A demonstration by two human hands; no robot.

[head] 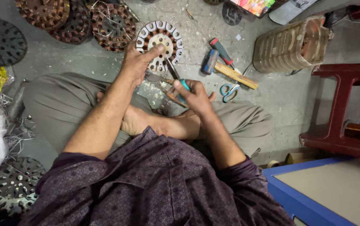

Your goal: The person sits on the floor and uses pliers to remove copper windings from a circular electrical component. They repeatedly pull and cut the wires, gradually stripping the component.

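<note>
Fingers of the right hand (194, 95) clasp a teal-handled tool (179, 81), its long axis slanting up-left toward the round stator (160, 45) on the floor (272, 92). The left hand (138, 62), nearer, presses closed on that stator; a hammer (226, 67) lies beyond-right.

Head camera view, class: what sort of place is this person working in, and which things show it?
Probably a floor-level motor-repair workshop. A round slotted metal stator core with white slot liners lies under the left hand, more wound copper cores lie behind, and a wooden-handled hammer rests on the grey concrete floor.
</note>
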